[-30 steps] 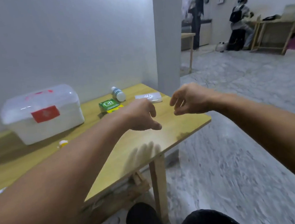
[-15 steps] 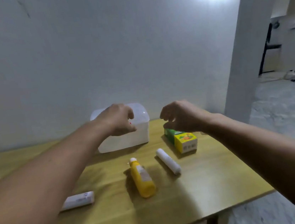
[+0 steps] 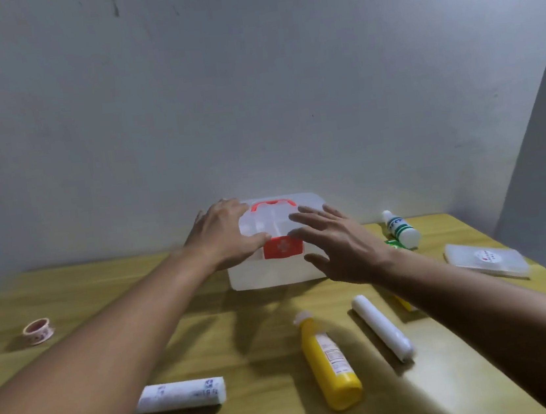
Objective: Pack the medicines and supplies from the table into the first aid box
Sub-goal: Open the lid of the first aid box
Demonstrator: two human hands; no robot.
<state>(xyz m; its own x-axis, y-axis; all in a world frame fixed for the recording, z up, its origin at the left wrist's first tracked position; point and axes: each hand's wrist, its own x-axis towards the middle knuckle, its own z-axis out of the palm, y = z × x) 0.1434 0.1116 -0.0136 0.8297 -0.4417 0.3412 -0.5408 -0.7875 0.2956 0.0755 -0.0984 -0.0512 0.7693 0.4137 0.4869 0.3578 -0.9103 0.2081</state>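
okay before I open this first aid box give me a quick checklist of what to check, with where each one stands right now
1. Translucent white plastic first aid box sits flat on the wooden table: ok.
2. Red front latch uncovered, reachable: ok.
3. Latch released: cannot tell.
4. Left hand steadies the lid corner: ok.
5. Right hand has a grip: not ok, open and spread at the box's right side.
6. Supplies lie apart from the box front, including the yellow plastic bottle and white gauze roll: ok.

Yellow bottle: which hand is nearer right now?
Right. The right hand hovers at the first aid box front, just up-table from the lying yellow bottle. The left hand rests on the box lid's far left side, farther away.
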